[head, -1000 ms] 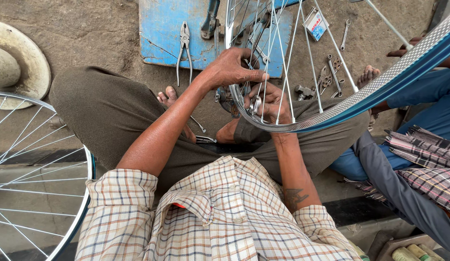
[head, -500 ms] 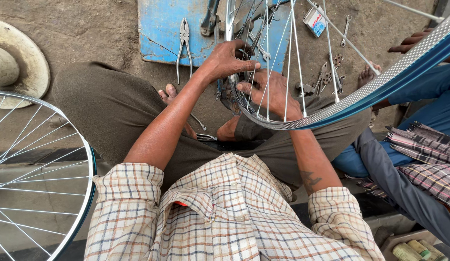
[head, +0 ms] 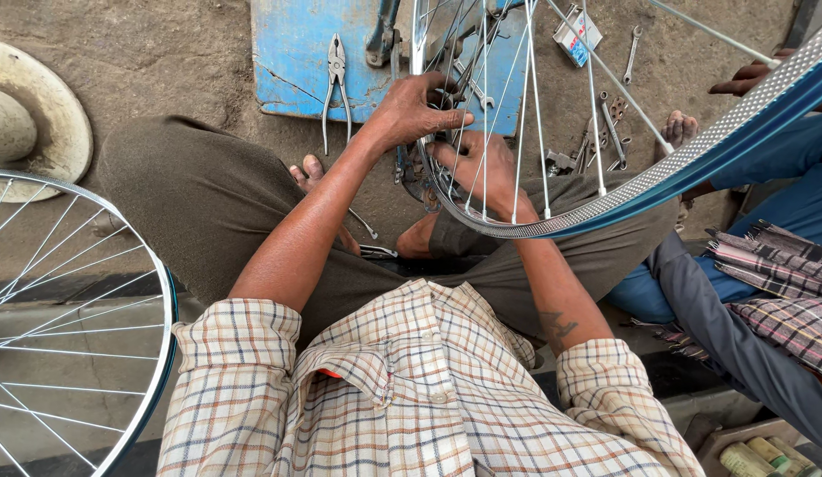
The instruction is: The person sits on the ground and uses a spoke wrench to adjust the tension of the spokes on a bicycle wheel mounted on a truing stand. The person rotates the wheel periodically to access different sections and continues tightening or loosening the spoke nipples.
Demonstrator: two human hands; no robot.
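Hands: left hand point(head: 415, 110), right hand point(head: 477, 168) grip hub point(head: 426, 168) | rim point(head: 605, 199) crowds knees

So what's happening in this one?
A person sitting on the ground works at the middle of a spoked bicycle wheel. The left hand and right hand both reach between the spokes at its hub. Pliers lie on a blue board; a second wheel rests at left.

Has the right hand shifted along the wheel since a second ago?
Cannot tell: the head camera moved. The right hand sits among the spokes, close to the left hand, as before, over the blue board.
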